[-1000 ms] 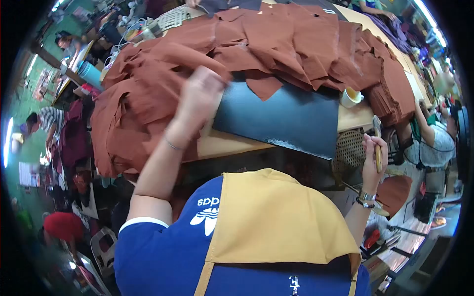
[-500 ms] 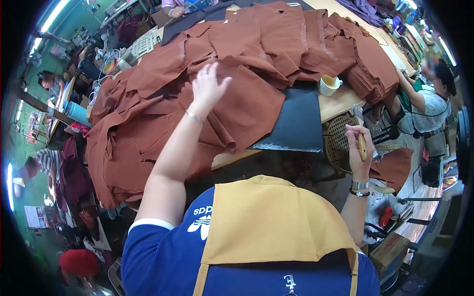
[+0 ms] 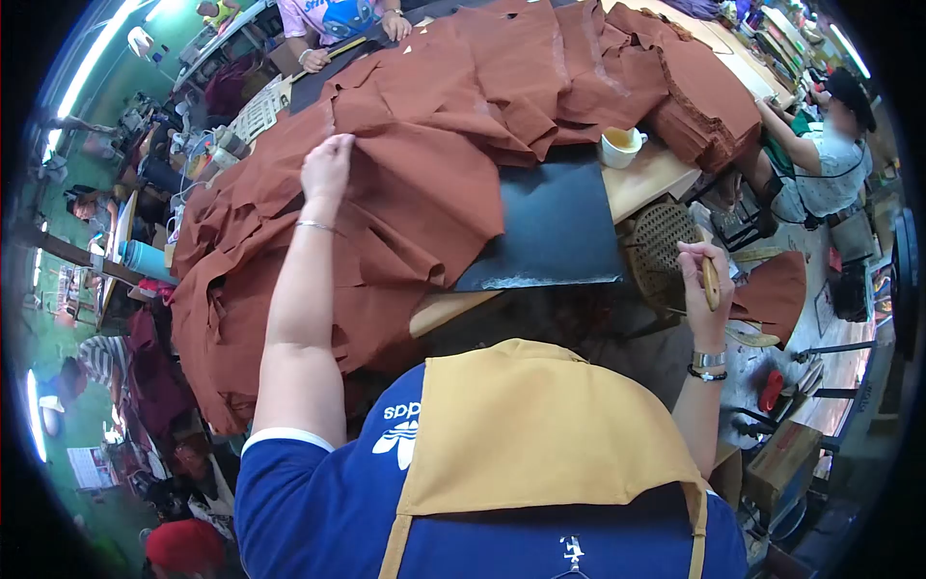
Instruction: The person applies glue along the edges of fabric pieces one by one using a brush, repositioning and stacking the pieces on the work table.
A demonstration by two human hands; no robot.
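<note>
My left hand (image 3: pixel 327 172) is closed in a pinch on the edge of a rust-brown fabric piece (image 3: pixel 424 183), lifting it a little. The piece lies over other brown fabric and partly covers a black board (image 3: pixel 555 227). My right hand (image 3: pixel 702 280) is wrapped round the wooden handle of a flat brush (image 3: pixel 712 286), held off the table's front right corner. Its head is hard to make out against the woven stool. Close to the board stands a white mug (image 3: pixel 622 148) with yellowish stuff inside.
A thick stack of brown pieces (image 3: pixel 704 121) lies on the table's right. Below the corner stands a woven stool (image 3: pixel 666 253). Across the table, a person in a pink shirt (image 3: pixel 333 19) has hands on the dark surface; another person (image 3: pixel 820 159) sits right.
My left hand has gone from spread fingers to a pinch on the fabric and moved left. The piece has shifted left, showing more black board. My right hand still holds the brush.
</note>
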